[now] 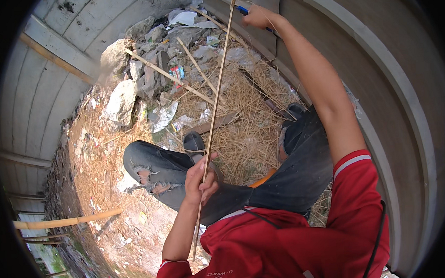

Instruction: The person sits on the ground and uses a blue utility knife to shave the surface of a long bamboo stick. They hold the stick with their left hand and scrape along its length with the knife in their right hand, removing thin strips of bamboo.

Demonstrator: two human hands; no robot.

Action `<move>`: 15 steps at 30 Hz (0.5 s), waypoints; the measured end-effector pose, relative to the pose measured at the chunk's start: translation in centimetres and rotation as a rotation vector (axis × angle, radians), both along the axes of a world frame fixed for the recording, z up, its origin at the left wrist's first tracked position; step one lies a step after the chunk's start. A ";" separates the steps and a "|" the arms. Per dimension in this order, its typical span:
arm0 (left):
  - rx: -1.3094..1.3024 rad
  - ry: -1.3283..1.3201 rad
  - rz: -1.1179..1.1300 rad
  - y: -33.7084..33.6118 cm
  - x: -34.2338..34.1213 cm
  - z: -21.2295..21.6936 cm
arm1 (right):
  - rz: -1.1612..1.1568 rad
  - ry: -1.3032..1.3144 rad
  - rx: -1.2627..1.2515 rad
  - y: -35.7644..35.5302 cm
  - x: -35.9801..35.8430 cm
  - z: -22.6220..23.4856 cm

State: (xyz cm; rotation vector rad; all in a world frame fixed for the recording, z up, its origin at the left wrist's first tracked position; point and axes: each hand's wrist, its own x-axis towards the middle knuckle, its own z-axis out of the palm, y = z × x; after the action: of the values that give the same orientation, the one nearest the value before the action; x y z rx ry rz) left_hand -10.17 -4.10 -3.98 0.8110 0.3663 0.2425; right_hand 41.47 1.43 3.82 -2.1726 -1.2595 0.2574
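My left hand is closed around the lower part of a long, thin bamboo strip. The strip slants upward past the top edge of the picture, and its lower end reaches down beside my left forearm. Far up and to the right, my right hand grips a blue-handled knife. The front of the knife meets the strip near its upper part; the blade itself is too small to make out. Fine fibres curl off the strip there.
Between my legs lies a heap of straw-like shavings. Loose bamboo sticks, a long dark tool and pale rocks lie beyond. Grey panel walls curve close on the right. A bamboo pole juts in at left.
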 end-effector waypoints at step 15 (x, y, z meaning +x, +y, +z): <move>0.048 0.031 0.041 -0.5 0.0 -1.2 | 0.138 -0.605 0.697 -1.2 -3.2 0.7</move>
State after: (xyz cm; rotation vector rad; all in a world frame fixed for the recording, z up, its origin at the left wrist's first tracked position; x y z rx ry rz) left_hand -10.19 -4.58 -5.23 0.8554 0.4075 0.2784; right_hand 38.31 0.24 4.49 -1.5846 -1.5171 -0.7378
